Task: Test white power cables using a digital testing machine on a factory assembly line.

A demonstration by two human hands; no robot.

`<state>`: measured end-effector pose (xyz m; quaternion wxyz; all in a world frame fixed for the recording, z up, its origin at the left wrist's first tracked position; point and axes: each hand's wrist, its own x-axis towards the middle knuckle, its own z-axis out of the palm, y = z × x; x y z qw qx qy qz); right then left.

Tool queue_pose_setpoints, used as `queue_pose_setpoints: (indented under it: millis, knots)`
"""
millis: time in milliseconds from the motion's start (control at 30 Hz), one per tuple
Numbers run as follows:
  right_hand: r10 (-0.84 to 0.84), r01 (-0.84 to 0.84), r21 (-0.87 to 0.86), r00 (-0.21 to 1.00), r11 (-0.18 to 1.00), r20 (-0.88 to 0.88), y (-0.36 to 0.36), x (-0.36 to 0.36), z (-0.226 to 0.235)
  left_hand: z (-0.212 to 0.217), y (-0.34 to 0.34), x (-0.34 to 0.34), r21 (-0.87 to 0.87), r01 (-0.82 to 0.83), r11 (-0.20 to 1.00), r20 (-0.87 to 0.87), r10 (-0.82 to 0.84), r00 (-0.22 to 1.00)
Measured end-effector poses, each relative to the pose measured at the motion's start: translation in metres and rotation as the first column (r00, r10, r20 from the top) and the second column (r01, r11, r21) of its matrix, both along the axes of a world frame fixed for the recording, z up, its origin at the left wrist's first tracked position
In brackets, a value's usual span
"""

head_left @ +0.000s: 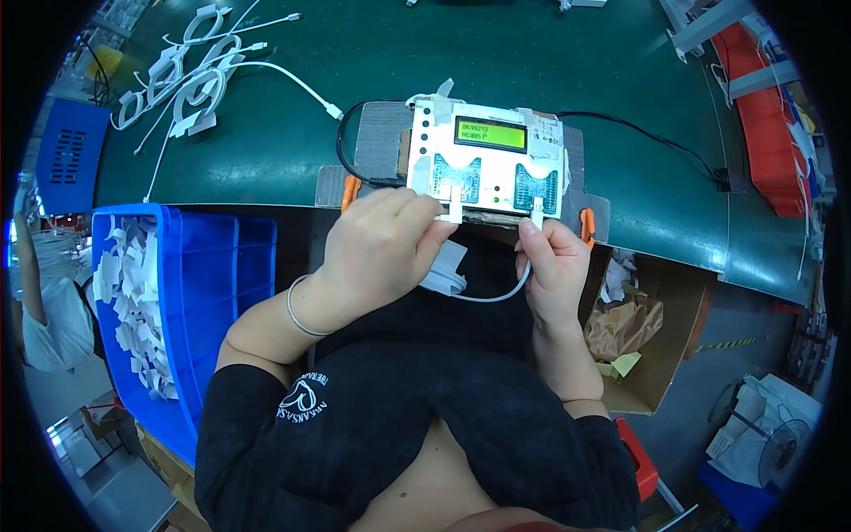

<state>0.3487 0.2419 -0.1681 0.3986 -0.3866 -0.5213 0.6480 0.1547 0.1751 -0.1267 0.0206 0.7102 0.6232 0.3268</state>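
A white cable tester [498,182] with a lit green-yellow display [490,133] and two teal circuit boards lies at the table's near edge. My left hand [381,244] is closed on a white plug [456,211] at the tester's left board. The thumb and fingers of my right hand [556,262] pinch the other white plug [537,209] at the right board. Between my hands the white cable [496,297] hangs in a loop below the tester, with a white paper wrap [446,266] around part of it. How deep either plug sits cannot be made out.
Coiled white cables [199,89] lie at the far left of the green table [567,62]. A blue bin [208,266] with paper scraps stands at left, a cardboard box [660,355] at right. Orange clamps [588,228] flank the tester. Black wires run from both its sides.
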Motion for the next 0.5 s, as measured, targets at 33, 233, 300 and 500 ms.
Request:
queue_pose_setpoints:
  millis: [33,233,300,500]
  knots:
    - [0.001,-0.001,-0.001,1.0,1.0,-0.002,0.001,0.0,0.0,0.004,0.001,0.0,-0.001,-0.001,1.0,-0.002,0.001,1.0]
    - [0.027,-0.027,0.022,1.0,0.999,-0.01,-0.001,-0.002,0.002,0.003,0.005,-0.002,0.183,-0.076,0.98,0.0,0.077,0.997]
    - [0.004,-0.005,-0.016,0.999,1.0,-0.033,-0.004,-0.003,0.001,0.003,0.002,-0.003,0.099,-0.035,0.995,-0.073,0.042,0.996]
    - [0.045,-0.044,-0.019,0.999,0.999,0.007,-0.008,0.001,-0.002,0.001,0.006,-0.009,0.097,0.08,0.992,-0.078,-0.073,0.994]
